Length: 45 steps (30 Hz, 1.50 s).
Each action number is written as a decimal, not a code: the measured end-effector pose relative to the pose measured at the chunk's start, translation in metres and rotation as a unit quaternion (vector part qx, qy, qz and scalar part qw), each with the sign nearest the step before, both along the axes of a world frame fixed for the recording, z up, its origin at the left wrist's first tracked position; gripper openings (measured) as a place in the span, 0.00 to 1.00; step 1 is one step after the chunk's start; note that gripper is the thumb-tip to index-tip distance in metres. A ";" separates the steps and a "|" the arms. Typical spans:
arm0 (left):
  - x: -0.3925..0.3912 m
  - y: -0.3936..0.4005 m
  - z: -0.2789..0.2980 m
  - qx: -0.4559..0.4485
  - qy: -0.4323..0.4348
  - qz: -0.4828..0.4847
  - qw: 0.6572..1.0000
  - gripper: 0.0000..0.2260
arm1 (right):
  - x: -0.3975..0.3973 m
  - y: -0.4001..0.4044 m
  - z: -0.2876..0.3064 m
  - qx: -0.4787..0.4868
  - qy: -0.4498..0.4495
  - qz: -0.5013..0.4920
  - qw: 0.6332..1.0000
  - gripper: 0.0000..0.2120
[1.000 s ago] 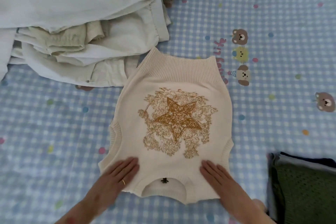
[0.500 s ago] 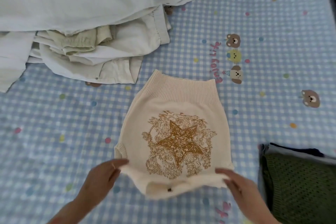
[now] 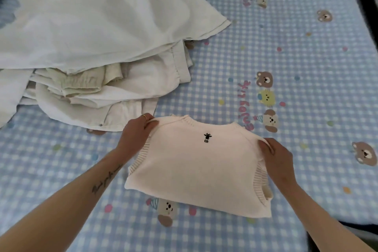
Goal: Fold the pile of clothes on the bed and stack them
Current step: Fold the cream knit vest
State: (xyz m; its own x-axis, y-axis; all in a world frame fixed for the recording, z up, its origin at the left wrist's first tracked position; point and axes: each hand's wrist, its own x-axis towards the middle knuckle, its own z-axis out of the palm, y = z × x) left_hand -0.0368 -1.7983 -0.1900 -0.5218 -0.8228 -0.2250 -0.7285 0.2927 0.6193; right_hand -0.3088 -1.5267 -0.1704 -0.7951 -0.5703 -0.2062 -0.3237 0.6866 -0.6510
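Note:
A cream knitted vest point(image 3: 200, 168) lies folded in half on the bed, plain side up, with a small black bee mark near its far edge. My left hand point(image 3: 137, 132) grips the vest's far left corner, thumb on top. My right hand point(image 3: 275, 156) pinches the far right corner at the ribbed armhole. A loose pile of white and pale cream clothes point(image 3: 96, 47) lies at the back left, its near edge close to my left hand.
The bed is covered by a blue checked sheet point(image 3: 296, 57) printed with bears and dots. A dark edge of the stack of folded clothes point(image 3: 347, 231) shows at the lower right. The bed's right edge and a dark gap point(image 3: 368, 6) lie at the far right.
Both hands lifted the vest's near edge and carried it over to the far edge, folding it in half. The star print is now hidden and the plain back faces up.

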 end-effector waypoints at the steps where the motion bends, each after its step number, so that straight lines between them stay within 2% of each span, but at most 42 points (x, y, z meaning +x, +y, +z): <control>1: -0.004 -0.002 -0.003 -0.003 -0.021 0.002 1.000 0.07 | -0.005 -0.006 -0.004 0.014 0.004 0.004 1.000 0.06; 3: -0.012 -0.004 -0.007 -0.028 -0.077 0.019 0.996 0.07 | -0.011 -0.019 -0.009 0.039 0.006 0.004 0.999 0.06; 4: -0.016 -0.002 -0.007 -0.064 -0.103 0.029 0.992 0.06 | -0.011 -0.024 -0.010 0.057 0.034 0.001 0.998 0.05; 5: -0.020 0.004 -0.007 -0.115 -0.120 0.027 0.986 0.08 | -0.007 -0.029 -0.012 0.083 0.104 0.010 0.991 0.08; 7: -0.034 0.033 -0.011 -0.214 -0.094 -0.051 0.971 0.17 | 0.019 -0.040 -0.016 0.104 0.249 0.090 0.959 0.20; 8: -0.043 0.054 -0.015 -0.240 -0.064 -0.131 0.960 0.20 | 0.040 -0.049 -0.017 0.098 0.267 0.156 0.946 0.23; 10: -0.059 0.090 -0.027 -0.234 -0.062 -0.276 0.930 0.24 | 0.075 -0.064 -0.031 0.121 0.242 0.277 0.922 0.25; 11: -0.060 0.097 -0.036 -0.225 -0.088 -0.308 0.920 0.25 | 0.082 -0.067 -0.041 0.154 0.227 0.305 0.912 0.26; 14: -0.040 0.072 -0.066 -0.212 -0.169 -0.300 0.915 0.27 | 0.054 -0.052 -0.072 0.232 0.204 0.299 0.903 0.28; 18: -0.002 0.042 -0.089 -0.197 -0.190 -0.279 0.920 0.28 | 0.016 -0.012 -0.084 0.224 0.202 0.253 0.919 0.28; 23: 0.029 0.040 -0.067 -0.144 -0.203 -0.136 0.959 0.28 | 0.010 0.011 -0.059 0.284 0.155 0.099 0.941 0.27; 25: 0.056 0.055 -0.052 -0.103 -0.179 -0.060 0.977 0.27 | 0.029 0.020 -0.042 0.250 0.152 0.048 0.955 0.27; 28: 0.085 0.096 -0.033 0.032 -0.133 0.097 0.986 0.31 | 0.090 0.010 -0.016 0.120 0.153 0.119 0.974 0.28; 31: 0.084 0.122 -0.015 0.137 -0.094 0.228 0.959 0.35 | 0.140 -0.034 -0.010 0.058 0.103 0.243 0.963 0.26; 33: 0.076 0.122 -0.008 0.166 -0.062 0.286 0.942 0.31 | 0.150 -0.086 -0.014 0.047 0.120 0.332 0.934 0.27; 35: 0.073 0.116 -0.010 0.193 -0.038 0.319 0.927 0.26 | 0.148 -0.142 -0.021 0.063 0.124 0.432 0.891 0.30; 38: 0.071 0.111 -0.013 0.251 0.022 0.394 0.884 0.18 | 0.138 -0.215 -0.028 0.150 0.142 0.547 0.811 0.33; 40: 0.073 0.112 -0.013 0.262 0.055 0.415 0.870 0.07 | 0.137 -0.242 -0.032 0.206 0.151 0.590 0.766 0.31; 41: 0.073 0.113 -0.014 0.267 0.075 0.420 0.864 0.06 | 0.136 -0.248 -0.034 0.224 0.167 0.601 0.749 0.27; 43: 0.074 0.116 -0.009 0.264 0.114 0.434 0.854 0.10 | 0.135 -0.252 -0.036 0.233 0.197 0.616 0.727 0.20; 45: 0.071 0.123 0.000 0.244 0.145 0.431 0.856 0.11 | 0.125 -0.249 -0.032 0.214 0.166 0.617 0.739 0.14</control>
State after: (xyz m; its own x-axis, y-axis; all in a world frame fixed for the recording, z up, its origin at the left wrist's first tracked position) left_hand 0.0342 -1.6749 -0.1895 0.1411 -0.7757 -0.6151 -0.3379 -0.6217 0.7066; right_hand -0.1843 -1.7760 -0.2025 0.2279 -0.8423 -0.4885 -0.9684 -0.1437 -0.2040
